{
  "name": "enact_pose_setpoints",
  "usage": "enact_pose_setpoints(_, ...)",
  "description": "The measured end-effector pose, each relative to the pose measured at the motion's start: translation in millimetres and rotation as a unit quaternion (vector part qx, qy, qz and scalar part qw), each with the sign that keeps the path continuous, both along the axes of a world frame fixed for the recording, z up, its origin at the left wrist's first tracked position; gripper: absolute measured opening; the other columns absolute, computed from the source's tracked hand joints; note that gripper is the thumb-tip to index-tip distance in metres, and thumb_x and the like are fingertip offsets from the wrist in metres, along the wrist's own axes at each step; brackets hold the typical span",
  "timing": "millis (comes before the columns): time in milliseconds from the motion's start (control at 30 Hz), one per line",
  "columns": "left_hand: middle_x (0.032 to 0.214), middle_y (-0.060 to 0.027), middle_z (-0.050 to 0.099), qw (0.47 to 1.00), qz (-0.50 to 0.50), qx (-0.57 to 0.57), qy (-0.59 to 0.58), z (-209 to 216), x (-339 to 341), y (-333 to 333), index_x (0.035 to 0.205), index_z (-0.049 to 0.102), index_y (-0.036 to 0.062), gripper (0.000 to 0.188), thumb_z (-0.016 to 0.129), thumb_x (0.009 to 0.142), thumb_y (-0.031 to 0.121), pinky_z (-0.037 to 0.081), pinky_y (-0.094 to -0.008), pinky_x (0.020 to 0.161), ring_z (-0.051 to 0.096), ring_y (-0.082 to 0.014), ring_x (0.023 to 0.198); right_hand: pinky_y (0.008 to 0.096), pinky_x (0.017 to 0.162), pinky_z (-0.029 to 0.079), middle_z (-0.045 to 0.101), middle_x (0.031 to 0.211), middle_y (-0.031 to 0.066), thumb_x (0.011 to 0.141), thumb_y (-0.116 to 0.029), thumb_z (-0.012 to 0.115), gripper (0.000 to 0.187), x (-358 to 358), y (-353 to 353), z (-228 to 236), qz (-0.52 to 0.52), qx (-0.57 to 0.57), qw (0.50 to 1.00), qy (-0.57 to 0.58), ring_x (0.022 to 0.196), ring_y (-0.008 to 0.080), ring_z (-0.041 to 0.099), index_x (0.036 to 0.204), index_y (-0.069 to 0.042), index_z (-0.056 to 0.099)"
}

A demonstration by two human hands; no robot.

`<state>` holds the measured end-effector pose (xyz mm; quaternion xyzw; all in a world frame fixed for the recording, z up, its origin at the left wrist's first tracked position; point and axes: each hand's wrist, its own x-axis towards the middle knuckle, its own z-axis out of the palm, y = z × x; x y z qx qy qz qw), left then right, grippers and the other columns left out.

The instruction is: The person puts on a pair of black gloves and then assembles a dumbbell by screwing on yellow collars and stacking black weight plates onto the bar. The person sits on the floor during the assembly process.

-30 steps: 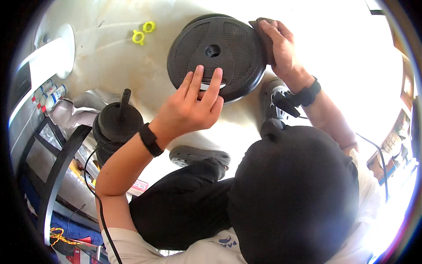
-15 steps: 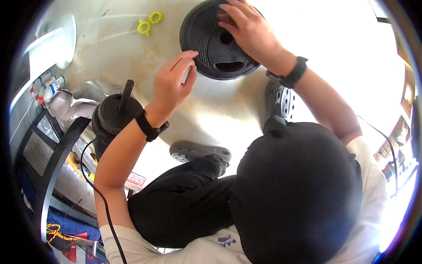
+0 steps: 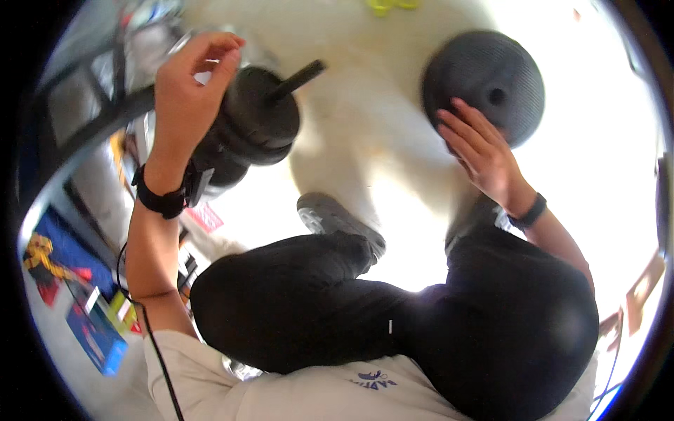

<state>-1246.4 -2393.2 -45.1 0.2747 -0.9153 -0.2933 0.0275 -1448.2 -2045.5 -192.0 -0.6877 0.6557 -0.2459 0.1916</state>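
A round black weight plate [image 3: 484, 56] with a centre hole and finely textured face lies on the pale floor at the right. My right hand [image 3: 481, 151] rests at its near edge, fingers stretched out, touching or just over the rim. At the left, a stack of black weight discs [image 3: 263, 112] has a dark bar [image 3: 298, 81] sticking out of its top. My left hand [image 3: 189, 91] is held up beside and over this stack, fingers loosely curled with a gap to the thumb. It holds nothing that I can see.
Yellow-green ring collars [image 3: 382, 5] lie at the far edge of the view. A black curved frame [image 3: 91, 133] stands at the left, with a blue box [image 3: 98, 337] and a yellow cord [image 3: 42, 256] behind it. My shoes [image 3: 337, 221] are on the floor between the weights.
The view has swung left. My left hand has left the plate for the disc stack; my right hand has moved to the plate's near edge. The plate's grip slots no longer show.
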Motion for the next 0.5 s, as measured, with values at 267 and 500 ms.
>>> enact_pose_setpoints(267,0.102,-0.0081,0.070,0.932,0.284,-0.220,-0.058,25,237,-25,0.113,0.066,0.0037,0.023,0.065,0.090,0.010,0.052,-0.0318,0.084,0.068,-0.0203,0.095,0.0505,0.108,0.042,0.058,0.135,0.0145,0.091,-0.004,0.061,0.029,-24,-39,-10,0.010,-0.059,0.995,0.074,0.133,0.0366,0.049,0.119,0.000,0.062)
enact_pose_setpoints(500,0.121,-0.0118,0.064,0.820,0.572,-0.014,0.020,-66,430,3,0.128,0.057,0.0023,0.040,0.062,0.095,0.024,0.045,-0.0340,0.097,0.060,-0.0222,0.112,0.0470,0.104,0.044,0.060,0.127,0.0225,0.099,-0.004,0.053,0.026,-41,-113,-22,-0.103,-0.032,0.993,0.048,0.124,0.0412,0.054,0.122,0.005,0.057)
